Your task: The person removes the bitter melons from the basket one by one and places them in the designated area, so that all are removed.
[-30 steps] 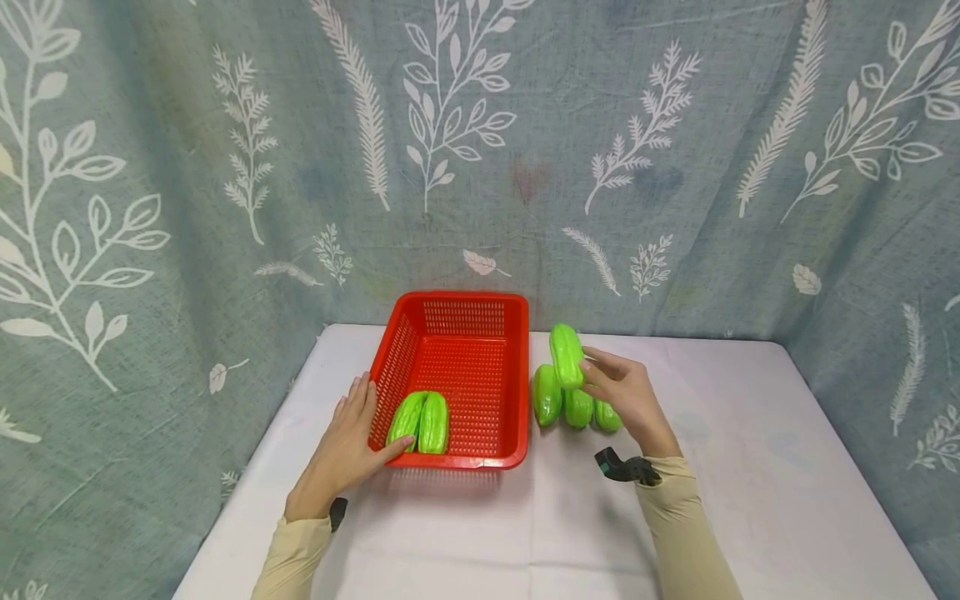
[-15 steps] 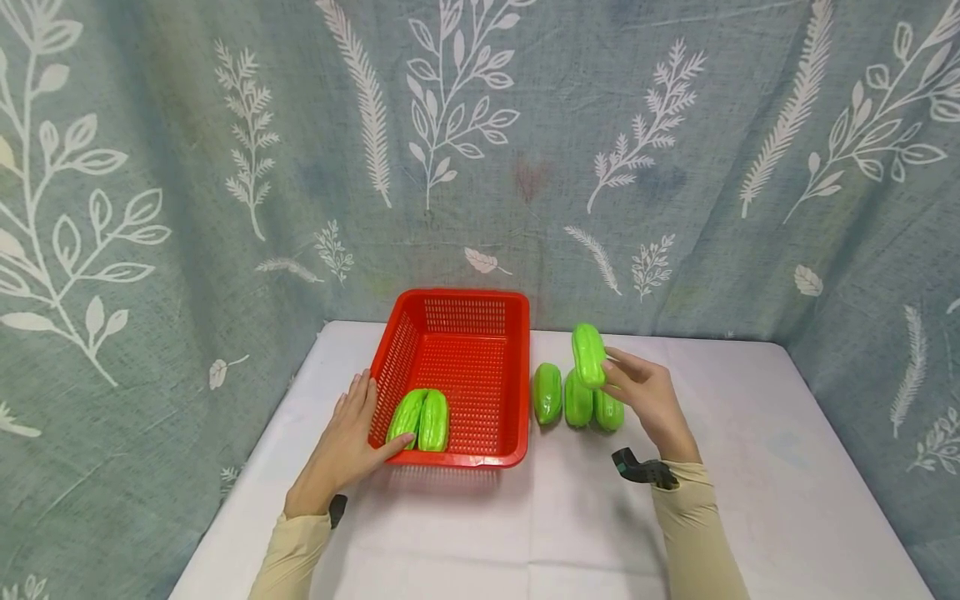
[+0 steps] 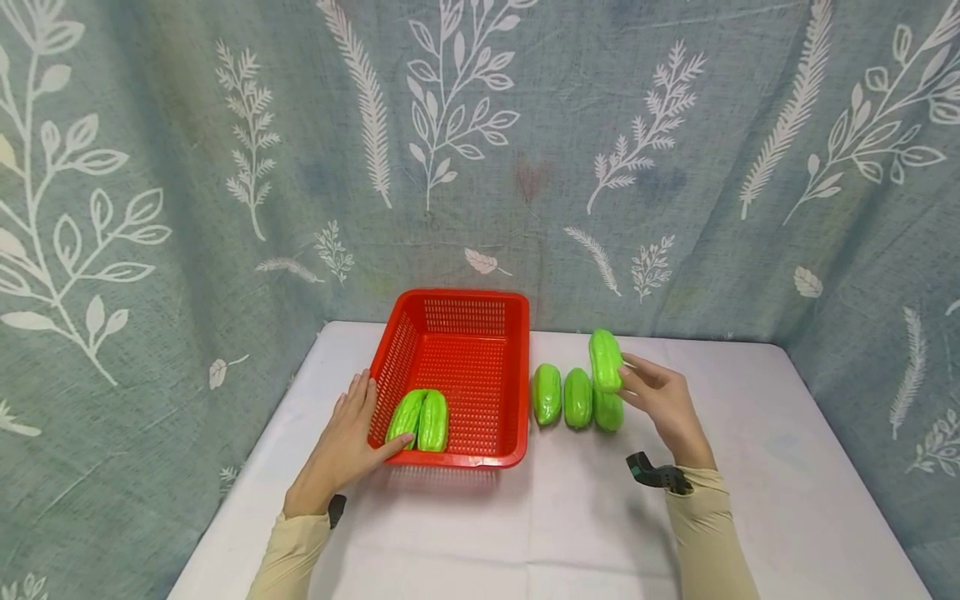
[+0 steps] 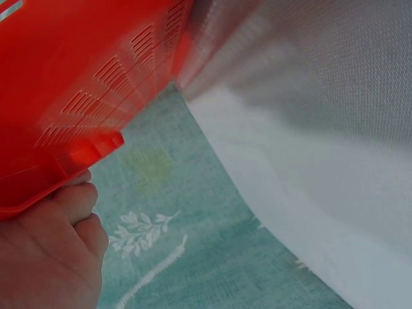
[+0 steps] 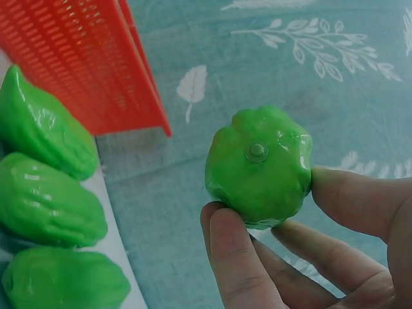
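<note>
My right hand (image 3: 660, 408) pinches a glossy green bitter melon (image 3: 605, 361) between thumb and fingers, holding it up over the table. In the right wrist view its rounded end with a small stem nub faces the camera. Three more bitter melons stand side by side below: a left one (image 3: 547, 394), a middle one (image 3: 578, 398) and a right one (image 3: 608, 412), partly hidden by the held one. My left hand (image 3: 341, 446) rests at the near left corner of a red plastic basket (image 3: 517, 392), fingers straight along its side, thumb over the front rim. Two bitter melons (image 3: 433, 421) lie inside that corner.
A white cloth (image 3: 600, 533) covers the table. Behind and at both sides hangs a blue-green curtain (image 3: 480, 225) with white leaf prints, close to the table's far edge. The basket's right wall stands just left of the row of melons.
My right hand has carried the held bitter melon to the right, from above the left and middle melons to over the right one. The left hand and basket stay in place.
</note>
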`<state>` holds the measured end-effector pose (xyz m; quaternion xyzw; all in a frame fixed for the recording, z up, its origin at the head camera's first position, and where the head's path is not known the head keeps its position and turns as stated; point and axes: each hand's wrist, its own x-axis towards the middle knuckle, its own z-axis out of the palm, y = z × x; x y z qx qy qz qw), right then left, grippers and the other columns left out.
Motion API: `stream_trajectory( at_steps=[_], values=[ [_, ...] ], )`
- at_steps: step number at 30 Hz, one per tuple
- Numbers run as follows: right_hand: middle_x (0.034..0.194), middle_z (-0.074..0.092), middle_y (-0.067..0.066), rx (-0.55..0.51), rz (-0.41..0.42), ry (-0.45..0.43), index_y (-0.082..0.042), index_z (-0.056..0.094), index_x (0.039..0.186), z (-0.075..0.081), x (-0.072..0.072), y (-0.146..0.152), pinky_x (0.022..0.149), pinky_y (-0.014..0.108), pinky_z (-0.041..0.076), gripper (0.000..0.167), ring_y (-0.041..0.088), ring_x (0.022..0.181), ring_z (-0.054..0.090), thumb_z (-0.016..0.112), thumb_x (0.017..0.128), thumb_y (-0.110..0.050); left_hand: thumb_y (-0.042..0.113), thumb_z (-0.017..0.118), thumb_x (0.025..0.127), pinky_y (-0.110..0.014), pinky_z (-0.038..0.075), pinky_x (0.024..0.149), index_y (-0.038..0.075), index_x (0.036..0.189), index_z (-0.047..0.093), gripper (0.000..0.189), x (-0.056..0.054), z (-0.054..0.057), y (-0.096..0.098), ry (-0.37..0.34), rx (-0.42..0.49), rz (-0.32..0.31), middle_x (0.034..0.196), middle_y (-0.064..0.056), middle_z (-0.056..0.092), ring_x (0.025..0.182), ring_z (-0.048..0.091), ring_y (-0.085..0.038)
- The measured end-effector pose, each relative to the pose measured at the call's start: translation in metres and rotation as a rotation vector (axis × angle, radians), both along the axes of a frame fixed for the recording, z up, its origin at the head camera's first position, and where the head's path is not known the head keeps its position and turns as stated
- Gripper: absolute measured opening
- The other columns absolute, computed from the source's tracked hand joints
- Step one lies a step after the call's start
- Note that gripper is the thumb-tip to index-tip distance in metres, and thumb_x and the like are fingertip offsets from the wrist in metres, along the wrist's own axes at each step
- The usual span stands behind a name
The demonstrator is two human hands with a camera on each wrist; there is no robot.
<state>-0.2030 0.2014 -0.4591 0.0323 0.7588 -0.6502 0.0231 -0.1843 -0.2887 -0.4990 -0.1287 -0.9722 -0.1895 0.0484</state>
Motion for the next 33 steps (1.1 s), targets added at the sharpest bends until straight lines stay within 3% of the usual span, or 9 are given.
stream_trajectory(
  at_steps=[33],
  values=[
    [0.156,0.045,0.028,0.037,-0.068,-0.073,-0.001,0.037,0.159,-0.026,0.01,0.043,0.093,0.018,0.058,0.067,-0.012,0.098,0.064,0.057,0.106,-0.038,0.068,0.068,0.088,-0.062,0.015,0.129,-0.005,0.164,0.011,0.119,0.001,-0.001,0.0,0.0,0.02,-0.004,0.175,-0.018,0.001,0.163,0.006,-0.041]
  ],
)
